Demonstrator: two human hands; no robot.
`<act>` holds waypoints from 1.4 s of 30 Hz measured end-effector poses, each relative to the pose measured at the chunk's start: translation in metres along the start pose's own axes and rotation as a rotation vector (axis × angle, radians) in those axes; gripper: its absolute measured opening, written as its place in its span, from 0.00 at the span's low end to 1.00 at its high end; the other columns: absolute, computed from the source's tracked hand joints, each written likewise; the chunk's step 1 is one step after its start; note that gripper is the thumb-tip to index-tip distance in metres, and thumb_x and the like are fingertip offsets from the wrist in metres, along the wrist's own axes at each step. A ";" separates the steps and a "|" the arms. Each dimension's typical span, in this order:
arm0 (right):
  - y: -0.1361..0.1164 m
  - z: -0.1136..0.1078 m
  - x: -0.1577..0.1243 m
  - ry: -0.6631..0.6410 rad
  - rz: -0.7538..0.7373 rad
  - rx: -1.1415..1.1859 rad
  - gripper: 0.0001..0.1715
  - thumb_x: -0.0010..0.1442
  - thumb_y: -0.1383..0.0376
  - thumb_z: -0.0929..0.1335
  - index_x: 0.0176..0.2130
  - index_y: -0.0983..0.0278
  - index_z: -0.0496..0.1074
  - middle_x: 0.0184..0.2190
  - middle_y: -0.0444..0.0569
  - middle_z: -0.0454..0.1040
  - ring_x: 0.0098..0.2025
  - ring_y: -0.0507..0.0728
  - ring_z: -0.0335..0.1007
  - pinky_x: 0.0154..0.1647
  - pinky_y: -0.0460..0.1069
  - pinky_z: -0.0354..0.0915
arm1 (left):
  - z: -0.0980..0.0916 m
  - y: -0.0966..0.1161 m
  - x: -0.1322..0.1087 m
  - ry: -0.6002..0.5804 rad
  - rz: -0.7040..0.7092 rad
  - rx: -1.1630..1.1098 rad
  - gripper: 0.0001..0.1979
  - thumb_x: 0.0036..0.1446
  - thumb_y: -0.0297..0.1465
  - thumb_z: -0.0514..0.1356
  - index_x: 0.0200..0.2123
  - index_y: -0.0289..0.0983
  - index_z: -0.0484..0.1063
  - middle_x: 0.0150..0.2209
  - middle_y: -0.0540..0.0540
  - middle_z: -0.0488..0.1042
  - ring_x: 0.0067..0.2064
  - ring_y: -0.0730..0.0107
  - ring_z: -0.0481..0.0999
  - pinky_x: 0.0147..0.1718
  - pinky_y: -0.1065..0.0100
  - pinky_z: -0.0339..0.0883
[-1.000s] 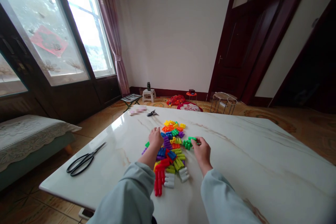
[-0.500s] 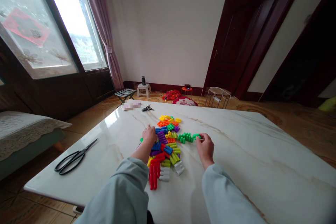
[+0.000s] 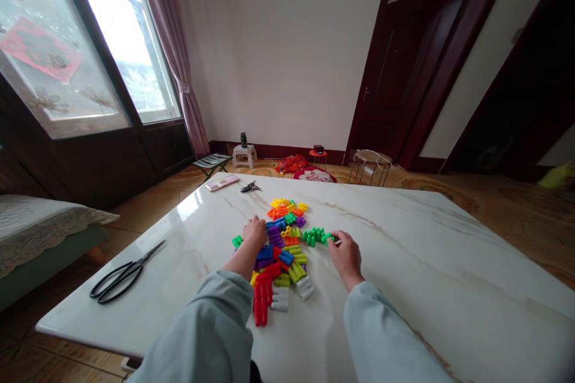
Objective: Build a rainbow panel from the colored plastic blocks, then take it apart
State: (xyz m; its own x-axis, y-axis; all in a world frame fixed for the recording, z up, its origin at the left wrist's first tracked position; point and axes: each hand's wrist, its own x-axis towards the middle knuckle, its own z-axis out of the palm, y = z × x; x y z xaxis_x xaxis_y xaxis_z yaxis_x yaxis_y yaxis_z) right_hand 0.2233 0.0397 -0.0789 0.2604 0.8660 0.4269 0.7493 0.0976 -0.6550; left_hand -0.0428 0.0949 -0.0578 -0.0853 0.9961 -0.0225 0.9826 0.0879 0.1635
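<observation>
A heap of coloured plastic building pieces (image 3: 282, 251) lies in the middle of a white marble table (image 3: 404, 275). My left hand (image 3: 254, 233) rests closed on the heap's left side, next to a green piece (image 3: 236, 242); what its fingers hold is hidden. My right hand (image 3: 345, 254) pinches the right end of a chain of joined green pieces (image 3: 317, 236) that lies on the table at the heap's right edge. Red pieces (image 3: 261, 302) and white pieces (image 3: 291, 293) lie nearest to me.
Black scissors (image 3: 121, 272) lie near the table's left edge. A pink flat object (image 3: 221, 182) and a small dark tool (image 3: 250, 187) sit at the far corner. Beyond are small stools (image 3: 245, 155), a wire stand (image 3: 371, 166), a bed (image 3: 40, 233) and a dark door (image 3: 395, 72).
My right hand has drawn slightly left and nearer with the green chain. The left hand stays on the heap. The view has shifted a little.
</observation>
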 end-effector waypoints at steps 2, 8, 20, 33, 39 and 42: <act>0.001 0.002 -0.001 -0.051 -0.032 -0.018 0.10 0.52 0.65 0.64 0.34 0.63 0.73 0.34 0.48 0.75 0.28 0.52 0.69 0.34 0.47 0.62 | -0.001 0.001 -0.001 0.007 0.014 0.022 0.12 0.53 0.21 0.55 0.40 0.36 0.73 0.48 0.40 0.68 0.49 0.57 0.68 0.44 0.65 0.63; 0.000 0.006 -0.005 -0.201 -0.059 -0.049 0.10 0.49 0.70 0.67 0.35 0.62 0.73 0.33 0.46 0.76 0.31 0.52 0.71 0.34 0.45 0.63 | 0.001 0.002 -0.001 0.015 0.071 0.071 0.14 0.54 0.21 0.55 0.44 0.35 0.71 0.49 0.39 0.69 0.50 0.55 0.69 0.44 0.66 0.63; 0.000 0.007 -0.007 -0.267 -0.054 -0.169 0.10 0.51 0.70 0.68 0.36 0.61 0.73 0.32 0.46 0.77 0.35 0.54 0.72 0.34 0.45 0.61 | -0.030 0.031 -0.012 0.380 0.148 -0.310 0.14 0.60 0.26 0.50 0.45 0.43 0.70 0.45 0.47 0.76 0.48 0.66 0.72 0.44 0.68 0.64; -0.001 0.016 -0.007 -0.198 -0.012 -0.183 0.12 0.50 0.75 0.65 0.36 0.65 0.71 0.35 0.50 0.77 0.38 0.55 0.72 0.38 0.45 0.61 | 0.011 0.070 -0.012 -0.172 0.571 -0.378 0.15 0.37 0.23 0.62 0.33 0.36 0.79 0.25 0.53 0.73 0.27 0.75 0.68 0.25 0.76 0.60; -0.008 0.015 -0.006 -0.167 0.037 -0.217 0.11 0.52 0.71 0.68 0.38 0.65 0.69 0.37 0.50 0.75 0.39 0.55 0.72 0.37 0.44 0.61 | 0.015 0.066 -0.011 -0.118 0.574 -0.321 0.17 0.39 0.26 0.62 0.36 0.35 0.78 0.27 0.52 0.74 0.29 0.74 0.68 0.27 0.75 0.60; -0.012 0.010 -0.008 -0.168 0.124 -0.305 0.10 0.53 0.64 0.69 0.38 0.63 0.69 0.36 0.49 0.76 0.37 0.56 0.73 0.33 0.46 0.59 | 0.016 0.063 -0.010 -0.122 0.552 -0.324 0.17 0.39 0.27 0.63 0.37 0.36 0.78 0.28 0.52 0.74 0.29 0.74 0.68 0.28 0.75 0.60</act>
State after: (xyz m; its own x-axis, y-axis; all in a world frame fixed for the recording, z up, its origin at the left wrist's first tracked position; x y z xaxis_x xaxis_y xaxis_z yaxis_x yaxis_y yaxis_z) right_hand 0.2062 0.0369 -0.0808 0.2765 0.9328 0.2312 0.8719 -0.1422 -0.4686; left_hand 0.0227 0.0899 -0.0633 0.4558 0.8891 0.0415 0.7756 -0.4197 0.4715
